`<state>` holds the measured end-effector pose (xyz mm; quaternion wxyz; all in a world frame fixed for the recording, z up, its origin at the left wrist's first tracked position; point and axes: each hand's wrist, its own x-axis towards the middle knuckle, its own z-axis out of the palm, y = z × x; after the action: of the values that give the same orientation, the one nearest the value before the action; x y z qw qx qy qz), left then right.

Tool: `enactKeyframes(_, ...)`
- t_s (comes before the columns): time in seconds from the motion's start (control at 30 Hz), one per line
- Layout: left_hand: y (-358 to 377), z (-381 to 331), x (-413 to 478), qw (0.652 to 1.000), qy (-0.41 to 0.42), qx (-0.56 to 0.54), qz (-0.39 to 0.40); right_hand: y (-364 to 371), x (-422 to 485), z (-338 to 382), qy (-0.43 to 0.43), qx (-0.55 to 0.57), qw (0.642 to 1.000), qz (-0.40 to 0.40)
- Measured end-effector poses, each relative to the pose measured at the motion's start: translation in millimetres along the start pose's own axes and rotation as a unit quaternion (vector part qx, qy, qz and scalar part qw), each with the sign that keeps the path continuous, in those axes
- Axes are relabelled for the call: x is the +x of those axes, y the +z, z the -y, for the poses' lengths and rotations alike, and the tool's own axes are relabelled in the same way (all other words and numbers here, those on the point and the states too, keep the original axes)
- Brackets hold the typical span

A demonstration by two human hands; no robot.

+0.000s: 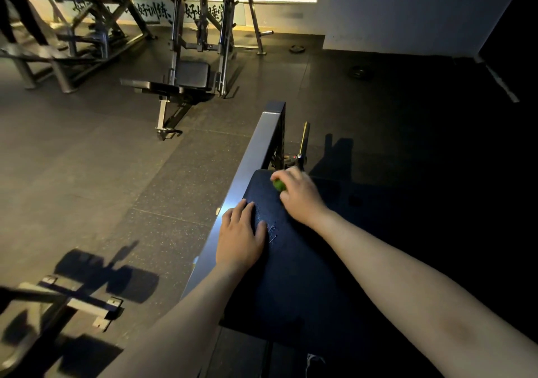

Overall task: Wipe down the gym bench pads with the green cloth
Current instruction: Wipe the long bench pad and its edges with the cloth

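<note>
A dark padded bench pad point(291, 261) runs from the bottom of the head view up to its far end near the middle. My right hand point(300, 193) lies at that far end with its fingers curled round the green cloth point(279, 185), of which only a small bunched bit shows under the fingers, pressed on the pad. My left hand point(241, 236) rests flat on the pad's left edge, fingers straight and spread, holding nothing. A few wet specks glisten on the pad just right of the left hand.
A grey steel frame beam point(256, 150) slopes along the pad's left side. A weight machine with a black seat point(193, 76) stands ahead on the rubber floor. A bench foot point(84, 305) lies lower left. Weight plates point(360, 72) lie near the white wall.
</note>
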<state>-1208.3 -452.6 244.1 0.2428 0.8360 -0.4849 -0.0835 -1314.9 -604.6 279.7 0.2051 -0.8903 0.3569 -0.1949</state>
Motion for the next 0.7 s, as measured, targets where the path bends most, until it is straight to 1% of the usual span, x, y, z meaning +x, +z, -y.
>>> enactKeyframes(0.03, -0.1, -0.8, 0.1, 1.000, -0.005, 0.004, 0.003, -5.1, 7.7, -4.7, 0.058, 0.011, 0.998, -0.027)
enactKeyframes(0.07, -0.9, -2.4, 0.8, 1.000, -0.010, 0.006, 0.008, -7.6, 13.8, -8.1, 0.109, 0.017, 0.993, -0.036)
enactKeyframes(0.1, -1.5, -4.6, 0.8, 1.000, -0.017, 0.007, 0.014, -7.0, 17.2, -9.9, 0.142, 0.015, 0.989, -0.032)
enactKeyframes(0.13, -1.8, -6.1, 0.7, 0.999, -0.023, 0.007, 0.020, -3.8, 18.9, -9.7, 0.152, 0.007, 0.988, -0.023)
enactKeyframes(0.23, -3.9, -8.7, 0.7, 0.999, -0.035, -0.007, 0.032, 13.0, 11.6, 0.5, 0.102, -0.021, 0.995, 0.002)
enactKeyframes(0.33, -6.0, -9.4, 0.6, 0.999, -0.035, -0.011, 0.038, 15.9, -0.1, 10.2, 0.052, -0.013, 0.998, 0.019)
enactKeyframes(0.47, -4.2, -3.5, 0.3, 0.999, -0.019, 0.007, 0.044, 13.3, -29.0, 23.5, -0.018, 0.019, 0.998, 0.053)
enactKeyframes(0.57, 1.7, 2.6, 4.2, 0.998, 0.009, 0.048, 0.045, 15.0, -41.4, 31.6, -0.055, 0.035, 0.995, 0.073)
enactKeyframes(0.6, 2.3, 2.3, 4.6, 0.997, 0.012, 0.054, 0.045, 13.7, -41.9, 30.4, -0.057, 0.034, 0.995, 0.070)
enactKeyframes(0.63, 1.0, 0.4, 4.2, 0.997, 0.011, 0.058, 0.046, 12.4, -40.1, 25.7, -0.048, 0.033, 0.997, 0.048)
enactKeyframes(0.7, -3.2, -6.2, 0.3, 0.996, 0.005, 0.067, 0.049, 3.1, -36.4, 7.6, 0.015, 0.020, 0.999, -0.042)
